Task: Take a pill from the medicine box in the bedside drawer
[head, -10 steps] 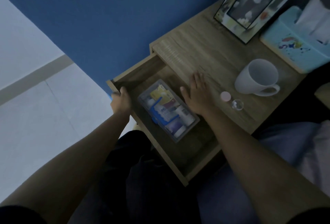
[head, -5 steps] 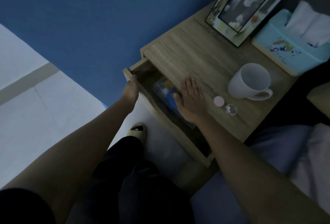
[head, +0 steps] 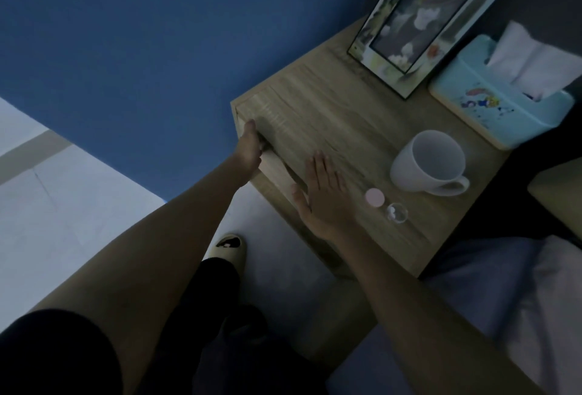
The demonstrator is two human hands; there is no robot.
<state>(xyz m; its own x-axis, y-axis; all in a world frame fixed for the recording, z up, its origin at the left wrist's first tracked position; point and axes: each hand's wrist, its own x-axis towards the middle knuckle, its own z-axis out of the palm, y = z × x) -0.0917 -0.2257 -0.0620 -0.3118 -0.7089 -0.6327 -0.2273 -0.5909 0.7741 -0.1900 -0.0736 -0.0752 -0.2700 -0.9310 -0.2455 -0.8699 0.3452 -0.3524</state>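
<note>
The bedside drawer (head: 277,164) sits pushed into the wooden bedside table (head: 340,123), so the medicine box inside is hidden. My left hand (head: 250,145) presses on the drawer front near its far end, fingers curled over its top edge. My right hand (head: 324,189) lies flat on the tabletop near the front edge, fingers spread and holding nothing. To its right sit a small clear bottle (head: 396,212) with white pills inside and its pink cap (head: 374,197).
A white mug (head: 428,161) stands right of the hand. A picture frame (head: 425,22) and a light-blue tissue box (head: 500,98) stand at the back. The blue wall is on the left, bedding lies at lower right, and my slippered foot (head: 226,246) rests on the floor.
The drawer went from wide open with the medicine box showing to pushed in. My left hand moved with its front toward the table. My right hand stayed flat on the top.
</note>
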